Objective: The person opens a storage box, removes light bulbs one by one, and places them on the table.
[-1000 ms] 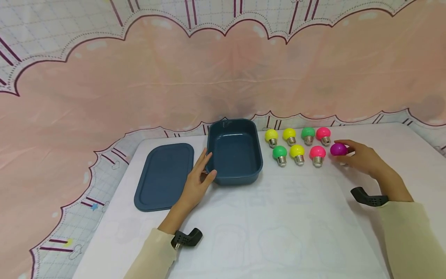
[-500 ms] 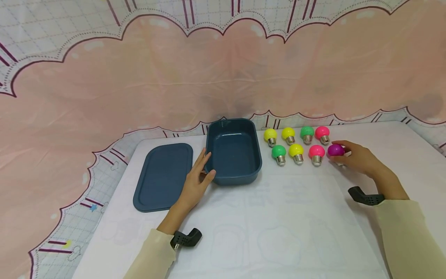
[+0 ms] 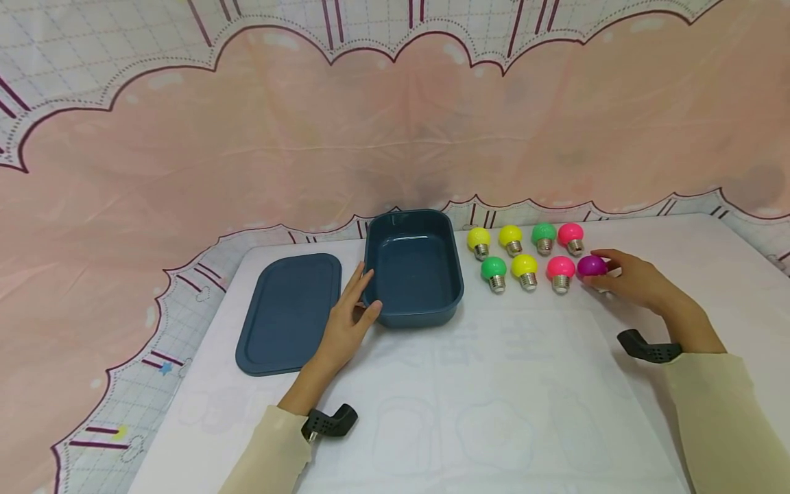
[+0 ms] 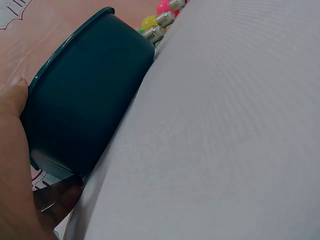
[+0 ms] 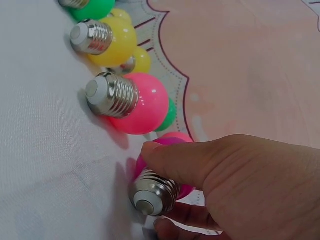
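Note:
My right hand pinches a purple light bulb between thumb and fingers at the right end of the front row of bulbs. In the right wrist view its metal screw base points towards the camera, close to the white surface. Just left of it lies a pink bulb. My left hand rests against the left side of a dark blue rectangular container, fingers extended and thumb near the front corner. The container stands upright with nothing inside.
Several yellow, green and pink bulbs lie in two rows right of the container, among them a front green bulb and a back yellow bulb. A flat dark blue lid lies left of the container on the white table.
My right hand has shifted the purple bulb slightly left, closer to the front pink bulb. The left hand and container have stayed in place; the head view has moved a little.

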The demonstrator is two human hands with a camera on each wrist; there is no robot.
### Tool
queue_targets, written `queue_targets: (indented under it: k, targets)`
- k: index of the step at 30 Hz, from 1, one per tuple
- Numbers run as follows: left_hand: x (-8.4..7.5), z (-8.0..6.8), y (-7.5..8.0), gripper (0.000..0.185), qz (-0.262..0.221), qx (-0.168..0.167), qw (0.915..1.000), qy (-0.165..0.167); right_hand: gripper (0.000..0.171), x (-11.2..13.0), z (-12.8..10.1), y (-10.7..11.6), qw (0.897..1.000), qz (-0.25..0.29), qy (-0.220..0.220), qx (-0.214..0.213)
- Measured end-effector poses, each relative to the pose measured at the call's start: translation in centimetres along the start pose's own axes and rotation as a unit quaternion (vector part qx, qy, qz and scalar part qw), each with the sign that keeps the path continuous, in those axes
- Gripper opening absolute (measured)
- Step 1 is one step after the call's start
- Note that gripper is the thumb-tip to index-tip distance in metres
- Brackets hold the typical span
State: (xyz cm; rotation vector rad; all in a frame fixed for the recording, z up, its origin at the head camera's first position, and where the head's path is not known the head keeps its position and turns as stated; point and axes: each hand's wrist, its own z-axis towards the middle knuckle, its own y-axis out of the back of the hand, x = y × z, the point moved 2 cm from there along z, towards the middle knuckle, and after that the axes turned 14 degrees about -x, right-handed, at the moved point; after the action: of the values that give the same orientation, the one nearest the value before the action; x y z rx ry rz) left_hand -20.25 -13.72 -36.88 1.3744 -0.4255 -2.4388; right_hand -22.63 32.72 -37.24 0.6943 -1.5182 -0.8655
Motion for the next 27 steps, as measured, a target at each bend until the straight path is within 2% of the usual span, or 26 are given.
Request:
queue_targets:
  k: [10,17,19,23,27]
  targets:
    - [0.2,-0.1,0.1,0.055,0.007,0.001,1.0,0.003,0.086,0.1,0.1,0.0,1.0,-0.002,0.004,0.008]
    - [3.9,0.0,-0.6,0.058,0.007,-0.008,0.9999,-0.005,0.09,-0.1,0.4,0.1,1.0,-0.002,0.005,0.014]
    - [4.5,0.0,-0.7,0.058,0.006,-0.012,0.9999,-0.011,0.088,0.0,0.5,0.3,1.0,-0.002,0.014,0.013]
    - [5.0,0.1,-0.8,0.058,0.001,-0.011,0.9997,-0.02,0.082,0.4,0.5,0.8,0.999,-0.01,0.045,-0.008]
    - [5.0,0.2,-0.8,0.06,0.013,-0.003,0.9995,-0.03,0.079,1.3,0.1,1.3,0.996,-0.011,0.074,-0.058]
